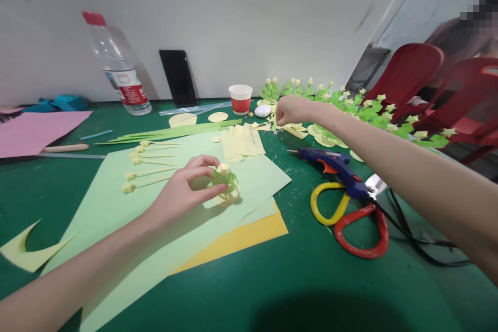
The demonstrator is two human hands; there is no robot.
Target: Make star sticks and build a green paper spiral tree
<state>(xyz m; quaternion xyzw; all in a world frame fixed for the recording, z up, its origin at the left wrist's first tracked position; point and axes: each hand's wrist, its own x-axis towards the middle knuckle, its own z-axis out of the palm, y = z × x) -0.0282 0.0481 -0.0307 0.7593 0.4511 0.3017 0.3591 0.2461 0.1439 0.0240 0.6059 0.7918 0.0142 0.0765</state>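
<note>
My left hand (198, 181) pinches a small paper flower (224, 181) with green leaves and a pale yellow top, above the light green paper (155, 228). My right hand (291, 110) reaches far forward with curled fingers, beside the white oval object (263, 111) and yellow paper scraps (296, 129); what its fingers hold, if anything, is hidden. Pale yellow strips (241, 141) lie between the hands. Several thin stems with yellow star tips (130, 187) lie left of my left hand. Rows of finished paper flowers (368, 113) stand behind my right forearm.
A blue glue gun (342, 166) and scissors with yellow and red handles (361, 254) lie at the right, with a black cable. At the back are a bottle (124, 80), a phone (178, 78) and a paper cup (240, 100). Pink paper (46, 127) lies left; a person sits beyond red chairs.
</note>
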